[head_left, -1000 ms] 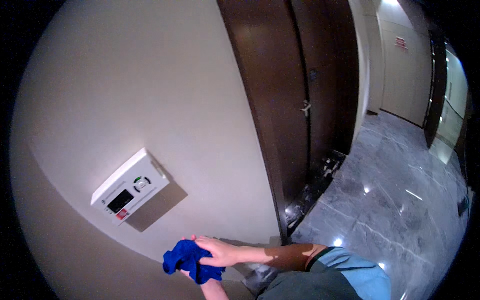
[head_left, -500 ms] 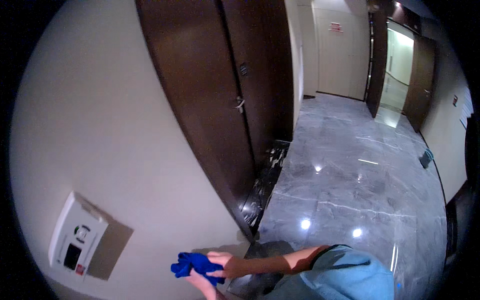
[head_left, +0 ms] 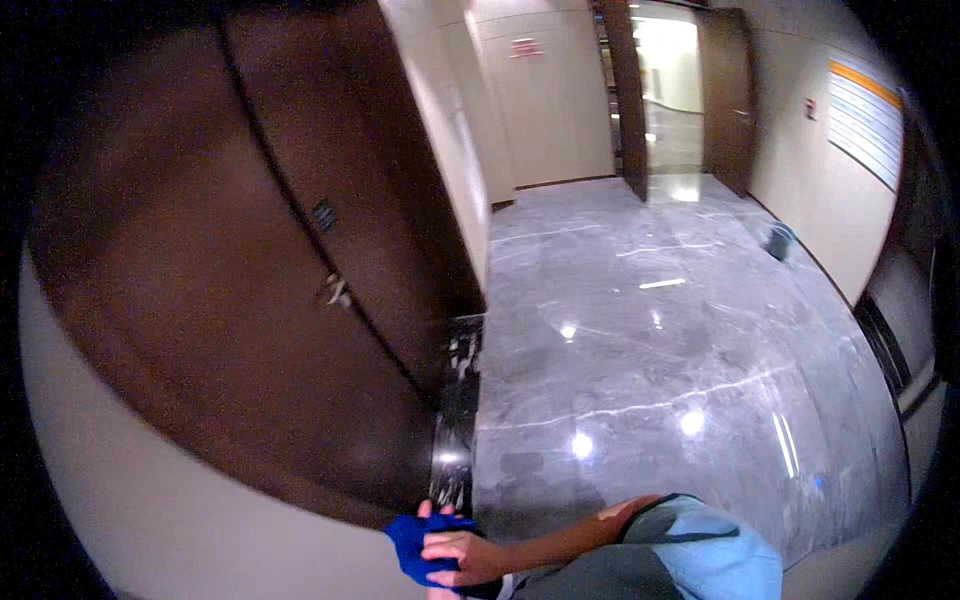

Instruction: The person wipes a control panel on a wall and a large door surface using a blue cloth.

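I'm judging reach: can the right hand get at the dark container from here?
Probably not: the right hand is on the blue cloth, and much floor lies before the dark container.

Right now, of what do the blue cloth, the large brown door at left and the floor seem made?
Blue cloth: soft, matte textile; it bunches under the right hand, fibre unclear.
Large brown door: possibly wood or veneer, low sheen; grain not readable.
Floor: polished stone or glossy imitation tile; pale veins, bright lamp reflections.
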`<state>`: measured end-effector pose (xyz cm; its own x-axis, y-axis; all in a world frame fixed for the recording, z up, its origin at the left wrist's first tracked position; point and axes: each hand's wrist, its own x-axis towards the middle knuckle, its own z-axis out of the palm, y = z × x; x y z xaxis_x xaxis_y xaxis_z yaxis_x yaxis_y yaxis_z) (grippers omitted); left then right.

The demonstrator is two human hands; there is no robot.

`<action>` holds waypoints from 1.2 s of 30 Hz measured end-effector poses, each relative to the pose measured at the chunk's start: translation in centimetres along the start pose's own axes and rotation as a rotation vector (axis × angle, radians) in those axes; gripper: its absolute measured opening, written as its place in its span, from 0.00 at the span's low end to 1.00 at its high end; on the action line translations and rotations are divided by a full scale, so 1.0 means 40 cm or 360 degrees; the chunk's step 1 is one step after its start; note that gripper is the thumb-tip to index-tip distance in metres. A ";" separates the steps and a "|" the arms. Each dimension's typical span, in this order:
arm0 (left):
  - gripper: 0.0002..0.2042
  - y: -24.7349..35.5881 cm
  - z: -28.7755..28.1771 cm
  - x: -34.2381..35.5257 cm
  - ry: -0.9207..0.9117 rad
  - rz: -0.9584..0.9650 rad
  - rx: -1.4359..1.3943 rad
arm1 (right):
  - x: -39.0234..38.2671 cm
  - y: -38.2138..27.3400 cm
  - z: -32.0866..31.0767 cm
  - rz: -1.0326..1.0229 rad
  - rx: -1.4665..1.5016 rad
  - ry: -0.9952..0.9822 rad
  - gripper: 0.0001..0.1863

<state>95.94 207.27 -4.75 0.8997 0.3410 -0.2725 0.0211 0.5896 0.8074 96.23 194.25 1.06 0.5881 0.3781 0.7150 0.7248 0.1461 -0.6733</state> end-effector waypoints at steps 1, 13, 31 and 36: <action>0.25 -0.042 0.059 0.024 -0.0102 -0.0048 0.0056 | -0.007 0.032 -0.066 0.0174 -0.0036 -0.0064 0.20; 0.26 -0.411 0.500 0.181 -0.0890 -0.0773 0.0426 | -0.150 0.175 -0.534 0.0568 -0.0573 0.0708 0.28; 0.19 -0.565 0.927 0.309 -0.2781 0.0645 0.1409 | -0.197 0.237 -0.816 0.1112 -0.1042 0.1622 0.16; 0.18 -0.681 0.967 0.246 -0.2928 0.0184 0.1397 | -0.278 0.192 -0.853 0.1300 -0.1164 0.1902 0.18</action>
<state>121.08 166.25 -9.21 0.1881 -0.9792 0.0753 -0.4019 -0.0068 0.9157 107.51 160.00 -5.64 0.5569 -0.8071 0.1962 -0.1027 -0.3013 -0.9480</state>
